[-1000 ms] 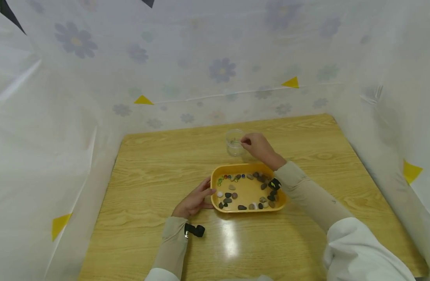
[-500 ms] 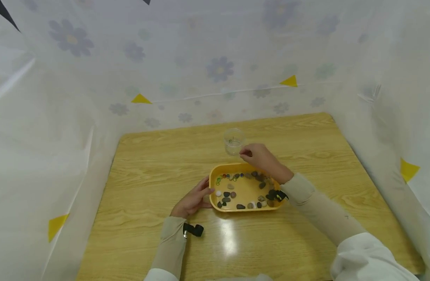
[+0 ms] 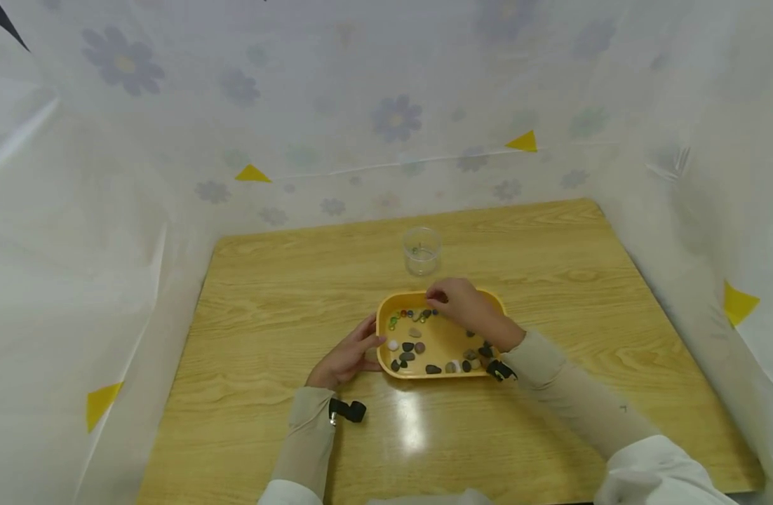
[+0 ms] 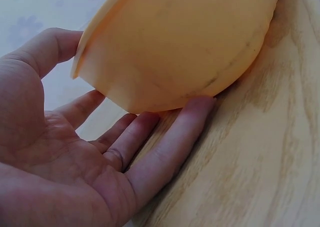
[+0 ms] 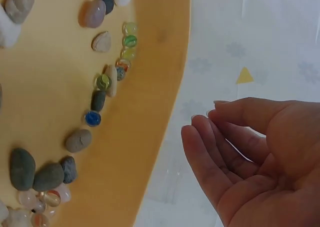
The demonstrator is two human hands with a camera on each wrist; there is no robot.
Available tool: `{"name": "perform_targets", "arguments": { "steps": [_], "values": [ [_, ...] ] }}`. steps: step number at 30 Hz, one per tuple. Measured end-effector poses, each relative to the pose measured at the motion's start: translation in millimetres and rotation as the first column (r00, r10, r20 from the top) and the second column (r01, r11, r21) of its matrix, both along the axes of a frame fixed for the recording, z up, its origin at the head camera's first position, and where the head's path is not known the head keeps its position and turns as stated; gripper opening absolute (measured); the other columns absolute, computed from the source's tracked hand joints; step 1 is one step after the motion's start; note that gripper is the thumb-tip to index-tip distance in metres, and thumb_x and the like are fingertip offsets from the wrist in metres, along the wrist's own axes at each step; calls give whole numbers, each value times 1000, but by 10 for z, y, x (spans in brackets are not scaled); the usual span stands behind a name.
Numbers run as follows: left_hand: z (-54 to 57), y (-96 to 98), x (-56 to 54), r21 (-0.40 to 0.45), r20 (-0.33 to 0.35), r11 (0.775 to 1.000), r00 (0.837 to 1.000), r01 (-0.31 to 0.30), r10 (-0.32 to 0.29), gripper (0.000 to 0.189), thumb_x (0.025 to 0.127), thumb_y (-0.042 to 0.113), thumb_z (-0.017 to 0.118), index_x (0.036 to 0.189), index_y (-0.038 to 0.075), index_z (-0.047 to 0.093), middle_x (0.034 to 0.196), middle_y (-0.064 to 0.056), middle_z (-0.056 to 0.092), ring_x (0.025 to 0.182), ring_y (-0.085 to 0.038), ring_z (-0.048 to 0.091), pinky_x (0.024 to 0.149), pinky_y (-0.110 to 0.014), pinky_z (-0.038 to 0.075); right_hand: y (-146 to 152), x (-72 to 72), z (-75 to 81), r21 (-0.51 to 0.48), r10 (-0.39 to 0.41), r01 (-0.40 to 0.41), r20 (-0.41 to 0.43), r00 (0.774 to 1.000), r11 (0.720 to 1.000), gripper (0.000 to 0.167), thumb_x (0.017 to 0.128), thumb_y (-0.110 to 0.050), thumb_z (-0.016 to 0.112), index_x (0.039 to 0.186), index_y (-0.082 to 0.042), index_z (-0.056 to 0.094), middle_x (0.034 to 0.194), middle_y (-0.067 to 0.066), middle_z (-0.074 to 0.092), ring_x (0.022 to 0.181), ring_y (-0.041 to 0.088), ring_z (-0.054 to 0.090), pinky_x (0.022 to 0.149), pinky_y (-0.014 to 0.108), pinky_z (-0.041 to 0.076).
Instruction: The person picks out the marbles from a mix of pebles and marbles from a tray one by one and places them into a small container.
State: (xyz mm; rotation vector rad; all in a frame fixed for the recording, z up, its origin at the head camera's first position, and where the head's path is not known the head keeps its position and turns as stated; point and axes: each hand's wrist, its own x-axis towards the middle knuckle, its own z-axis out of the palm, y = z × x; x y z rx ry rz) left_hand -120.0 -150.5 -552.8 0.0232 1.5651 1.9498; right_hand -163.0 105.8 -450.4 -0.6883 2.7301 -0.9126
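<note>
A yellow plastic tray (image 3: pixel 440 375) on the wooden table holds several pebbles (image 5: pixel 23 169) and glass marbles (image 5: pixel 93 118). My left hand (image 3: pixel 345 356) grips its left end, the thumb (image 4: pixel 60 44) at the rim and the other fingers reaching against the lower side. Over the tray's far edge hovers my right hand (image 3: pixel 465 305), fingers loosely bent. In the right wrist view nothing shows between its fingertips. Along one side of the tray lies a row of green, red and blue marbles. My right hand hides part of the tray in the head view.
Beyond the tray stands a clear cup (image 3: pixel 422 261) with a little greenish content at the bottom. Pale floral sheeting (image 3: pixel 323 126) surrounds the wooden table (image 3: pixel 285 294) at the back and both sides.
My right hand has drawn back from the clear cup toward me and now sits over the tray's far edge. The left hand stays at the tray's left end.
</note>
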Motion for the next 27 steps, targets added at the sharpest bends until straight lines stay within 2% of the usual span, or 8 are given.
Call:
{"name": "perform_targets", "arguments": {
  "steps": [7, 14, 18, 27],
  "values": [
    [-3, -1, 2, 5, -4, 1000, 1000, 5, -5, 60, 93, 20, 57, 145, 34, 29, 149, -2, 23, 105, -30, 57, 71, -46, 54, -47, 62, -99, 27, 1, -3, 48, 999, 1000, 16, 91, -17, 62, 98, -5, 70, 89, 0, 65, 78, 11, 58, 69, 27, 51],
    [-14, -15, -4, 2, -1, 1000, 1000, 6, -6, 61, 93, 20, 57, 145, 35, 28, 149, -1, 22, 105, -30, 57, 71, -47, 54, -95, 110, -228, 39, -17, 15, 60, 998, 999, 13, 89, -11, 62, 98, -5, 70, 91, 1, 65, 84, 14, 59, 75, 30, 51],
    [-16, -17, -4, 1, -6, 1000, 1000, 5, -5, 61, 93, 20, 56, 145, 35, 28, 150, -1, 22, 106, -31, 56, 71, -47, 54, -120, 81, -323, 43, -23, 19, 75, 997, 999, 13, 88, -7, 62, 98, -4, 70, 91, 3, 65, 84, 15, 59, 74, 30, 52],
    [-8, -18, 9, -10, -14, 1000, 1000, 12, -12, 61, 93, 21, 57, 144, 36, 29, 149, -1, 23, 103, -29, 58, 70, -44, 55, -159, 41, -552, 79, -44, 40, 43, 998, 996, 14, 86, -4, 59, 93, -5, 71, 90, 4, 66, 74, 11, 54, 69, 28, 50]
  ]
}}
